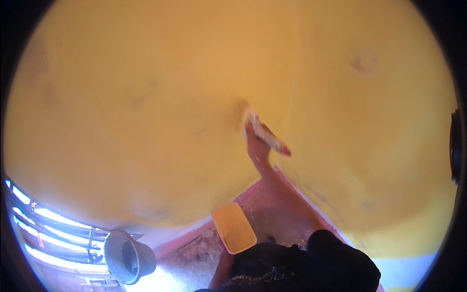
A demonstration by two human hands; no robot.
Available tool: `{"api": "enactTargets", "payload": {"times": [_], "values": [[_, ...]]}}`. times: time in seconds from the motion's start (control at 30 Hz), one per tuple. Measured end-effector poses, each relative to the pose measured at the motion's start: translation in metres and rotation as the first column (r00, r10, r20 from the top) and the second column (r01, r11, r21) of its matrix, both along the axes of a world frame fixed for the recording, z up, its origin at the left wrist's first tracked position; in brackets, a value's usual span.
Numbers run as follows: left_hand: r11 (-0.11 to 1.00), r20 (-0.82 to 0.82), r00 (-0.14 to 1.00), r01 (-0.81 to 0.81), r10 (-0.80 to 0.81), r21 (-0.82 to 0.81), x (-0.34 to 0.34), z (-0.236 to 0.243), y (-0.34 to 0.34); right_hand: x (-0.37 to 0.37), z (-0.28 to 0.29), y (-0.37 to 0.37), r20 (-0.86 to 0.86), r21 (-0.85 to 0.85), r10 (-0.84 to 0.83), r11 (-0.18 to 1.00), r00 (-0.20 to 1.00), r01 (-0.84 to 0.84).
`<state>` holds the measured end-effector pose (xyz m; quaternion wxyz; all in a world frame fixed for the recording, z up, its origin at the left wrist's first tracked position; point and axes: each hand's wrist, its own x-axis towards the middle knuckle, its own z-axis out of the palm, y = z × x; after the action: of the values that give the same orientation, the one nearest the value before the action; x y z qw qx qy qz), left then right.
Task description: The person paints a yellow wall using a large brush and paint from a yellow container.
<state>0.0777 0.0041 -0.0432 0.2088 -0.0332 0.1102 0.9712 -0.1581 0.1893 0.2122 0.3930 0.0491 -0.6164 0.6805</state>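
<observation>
Far to the left of the yellow tub (226, 238), bright light shines through gaps between dark slats (63, 238). Nearer to the tub, on its left side, is a grey bucket (147, 259). Up behind the tub goes a big yellow wall (146, 165) with some smudgy dark spots.

The tub looks like a box with round corners. Its rim is pale, and the inside is a deeper orange-yellow. The left forearm (221, 273) comes up to the tub from below. The left hand is hidden by the tub, so I cannot tell how its fingers are.

Just right of the tub, a pink strip (249, 191) runs along the bottom of the wall. Up and to the right of the tub is the brush (275, 143). It has a whitish handle with a red end. The red end points down and right, and the blurry hair end points up and left, at the wall. The right hand (258, 145) is wrapped tight around the brush. Its arm leans up and left from a dark sleeve (343, 258), which is to the right of the tub. Farther right of the tub is another yellow wall (374, 160).
</observation>
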Motion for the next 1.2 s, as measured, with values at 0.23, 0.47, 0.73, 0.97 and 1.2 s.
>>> {"api": "enactTargets", "payload": {"times": [0.23,0.47,0.73,0.97,1.2], "values": [[0.999,-0.003,0.999,-0.050,0.050,-0.002,-0.007,0.000,-0.009,-0.042,0.053,0.080,-0.358,0.934,0.432,0.149,0.828,0.326],[0.997,-0.020,0.997,-0.079,0.079,-0.015,-0.022,0.001,-0.011,-0.064,0.336,0.055,-0.713,0.678,0.464,0.262,0.526,0.687],[0.995,-0.024,0.995,-0.098,0.097,-0.030,-0.028,-0.002,-0.014,-0.060,0.332,0.035,-0.664,0.744,0.357,0.235,0.656,0.625],[0.993,-0.016,0.994,-0.111,0.110,-0.038,-0.026,-0.006,-0.017,-0.038,0.173,0.048,-0.427,0.879,0.552,0.068,0.716,0.472],[0.993,-0.032,0.993,-0.112,0.111,-0.045,-0.027,-0.008,-0.020,-0.049,0.375,0.011,-0.538,0.806,0.265,0.438,0.800,0.398]]}}
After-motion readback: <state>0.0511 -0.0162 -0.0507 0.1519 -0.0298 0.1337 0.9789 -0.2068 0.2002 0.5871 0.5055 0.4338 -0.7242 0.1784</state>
